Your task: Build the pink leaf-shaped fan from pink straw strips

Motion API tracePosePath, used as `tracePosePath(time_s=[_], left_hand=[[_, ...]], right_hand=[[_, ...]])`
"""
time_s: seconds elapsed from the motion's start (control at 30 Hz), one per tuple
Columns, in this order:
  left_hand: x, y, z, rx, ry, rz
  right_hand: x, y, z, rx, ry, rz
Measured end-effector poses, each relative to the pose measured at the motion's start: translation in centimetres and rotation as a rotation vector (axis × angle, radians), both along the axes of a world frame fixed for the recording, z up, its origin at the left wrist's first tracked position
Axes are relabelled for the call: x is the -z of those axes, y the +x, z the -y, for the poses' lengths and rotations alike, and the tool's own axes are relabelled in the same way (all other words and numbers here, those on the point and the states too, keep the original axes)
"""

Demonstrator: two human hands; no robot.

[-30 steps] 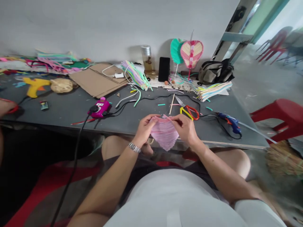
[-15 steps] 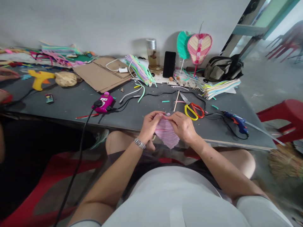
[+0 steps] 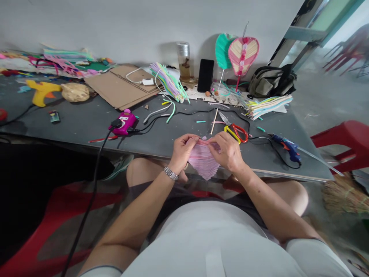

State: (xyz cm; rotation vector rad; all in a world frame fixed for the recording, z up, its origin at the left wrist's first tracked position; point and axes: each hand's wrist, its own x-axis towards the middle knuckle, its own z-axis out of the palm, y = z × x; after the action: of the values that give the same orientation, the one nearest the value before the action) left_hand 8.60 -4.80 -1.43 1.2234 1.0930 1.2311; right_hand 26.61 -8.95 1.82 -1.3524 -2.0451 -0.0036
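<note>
I hold a pink heart-shaped fan piece made of layered strips, just off the near edge of the grey table. My left hand, with a metal watch at the wrist, pinches its upper left edge. My right hand grips the upper right edge, fingers curled over the top. The point of the pink piece hangs down over my lap.
Red-and-yellow scissors and a wooden stick lie just beyond my hands. A blue glue gun lies right, a pink power adapter left. Finished fans, a phone, a jar, strips, cardboard and a bag line the wall.
My hands closed in along the top edge of the pink piece and stayed there. The view shifted slightly; another person's hand at the far left is gone from view.
</note>
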Motion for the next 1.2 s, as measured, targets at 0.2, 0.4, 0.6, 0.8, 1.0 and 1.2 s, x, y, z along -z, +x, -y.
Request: tracePosePath(time_s=[0.2, 0.4, 0.6, 0.8, 1.0, 1.2], left_hand=[[0.0, -0.1, 0.0, 0.012, 0.001, 0.020], [0.2, -0.3, 0.1, -0.022, 0.088, 0.002], [1.2, -0.5, 0.4, -0.005, 0.193, -0.110], [1.2, -0.3, 0.4, -0.039, 0.175, -0.134], [0.7, -0.1, 0.5, -0.055, 0.179, -0.116], [0.9, 0.1, 0.3, -0.027, 0.178, -0.104]], right_hand=[[0.1, 0.3, -0.3, 0.033, 0.025, -0.018], [0.8, 2.9, -2.6, 0.275, -0.007, -0.094], [0.8, 5.4, -8.1, 0.399, -0.230, 0.135], [0.9, 5.9, -12.6, 0.313, -0.313, 0.207], [1.9, 6.8, -13.6, 0.345, -0.287, 0.088], [1.4, 8.1, -15.5, 0.342, -0.141, -0.235]])
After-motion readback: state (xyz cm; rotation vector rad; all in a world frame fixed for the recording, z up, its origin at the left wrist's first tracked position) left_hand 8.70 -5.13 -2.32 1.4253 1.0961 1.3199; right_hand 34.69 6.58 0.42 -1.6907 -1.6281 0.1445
